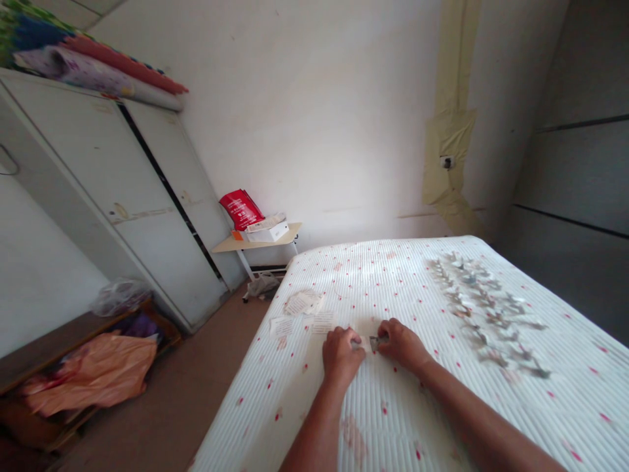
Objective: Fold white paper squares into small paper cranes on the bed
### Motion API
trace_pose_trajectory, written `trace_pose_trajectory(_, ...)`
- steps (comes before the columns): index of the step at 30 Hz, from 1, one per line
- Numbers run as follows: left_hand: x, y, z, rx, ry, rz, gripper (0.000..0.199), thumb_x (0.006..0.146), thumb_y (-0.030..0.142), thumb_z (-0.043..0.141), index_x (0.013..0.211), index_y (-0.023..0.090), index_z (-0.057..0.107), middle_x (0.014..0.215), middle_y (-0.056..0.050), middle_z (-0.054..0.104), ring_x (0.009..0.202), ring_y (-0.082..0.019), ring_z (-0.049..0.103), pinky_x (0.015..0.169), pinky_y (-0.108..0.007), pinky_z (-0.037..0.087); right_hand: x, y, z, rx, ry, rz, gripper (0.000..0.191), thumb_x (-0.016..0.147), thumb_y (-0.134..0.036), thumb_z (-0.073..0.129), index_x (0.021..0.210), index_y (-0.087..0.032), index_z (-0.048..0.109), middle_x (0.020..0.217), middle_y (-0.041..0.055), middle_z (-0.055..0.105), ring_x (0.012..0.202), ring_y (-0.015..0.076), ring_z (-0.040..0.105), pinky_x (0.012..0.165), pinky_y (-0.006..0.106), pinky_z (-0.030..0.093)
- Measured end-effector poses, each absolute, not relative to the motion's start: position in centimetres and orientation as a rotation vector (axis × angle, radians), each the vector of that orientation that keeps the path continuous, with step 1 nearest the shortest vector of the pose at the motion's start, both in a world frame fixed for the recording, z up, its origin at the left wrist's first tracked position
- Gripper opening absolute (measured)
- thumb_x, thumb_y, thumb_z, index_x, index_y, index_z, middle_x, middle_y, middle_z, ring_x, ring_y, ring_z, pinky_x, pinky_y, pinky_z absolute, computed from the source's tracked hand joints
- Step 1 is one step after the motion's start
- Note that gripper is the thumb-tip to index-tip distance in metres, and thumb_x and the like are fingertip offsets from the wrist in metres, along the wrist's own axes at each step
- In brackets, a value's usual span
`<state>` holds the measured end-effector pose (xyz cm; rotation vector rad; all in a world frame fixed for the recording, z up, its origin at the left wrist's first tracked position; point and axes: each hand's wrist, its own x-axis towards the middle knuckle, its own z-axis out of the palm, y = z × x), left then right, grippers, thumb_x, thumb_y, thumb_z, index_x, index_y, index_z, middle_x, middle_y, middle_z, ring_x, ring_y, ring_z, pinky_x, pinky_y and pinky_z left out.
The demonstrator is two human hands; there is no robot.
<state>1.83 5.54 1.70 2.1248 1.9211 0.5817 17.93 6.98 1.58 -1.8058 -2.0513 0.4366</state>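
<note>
Both hands meet over a small strip of paper (364, 343) on the bed. My left hand (341, 354) is closed, with its fingertips and thumb pinching the strip's left end. My right hand (401, 344) pinches the right end, where a darker grey part shows. Just beyond the left hand lie flat printed paper pieces (323, 322), and another piece (282, 326) is farther left. Behind them rests a larger, irregular sheet (303, 302). To the right, rows of small twisted whitish-grey pieces (486, 305) are spread out; blur hides their detail.
The bed (388, 419) has a ribbed white cover with red spots. Past its far left corner stands a small table (230, 245) with a red bag (242, 209) and a white box (269, 231). Grey cabinets (93, 151) and a low wooden bench (29, 341) are on the left.
</note>
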Motion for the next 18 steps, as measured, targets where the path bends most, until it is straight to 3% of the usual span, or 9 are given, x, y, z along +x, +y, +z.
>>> trace_pose_trajectory(18,1.4,5.4,1.9,2.118,1.866,0.564,0.022,0.066,0.012,0.054,0.084,0.022,0.062,0.09,0.0,0.058,0.091,-0.015,0.05,0.079,-0.023,0.035,19.6,7.7,1.3,-1.644,-2.065,0.596,0.031,0.059,0.0,0.046,0.082,-0.015,0.061,0.085,0.0045,0.061,0.078,0.0129,0.055,0.069,0.019,0.039)
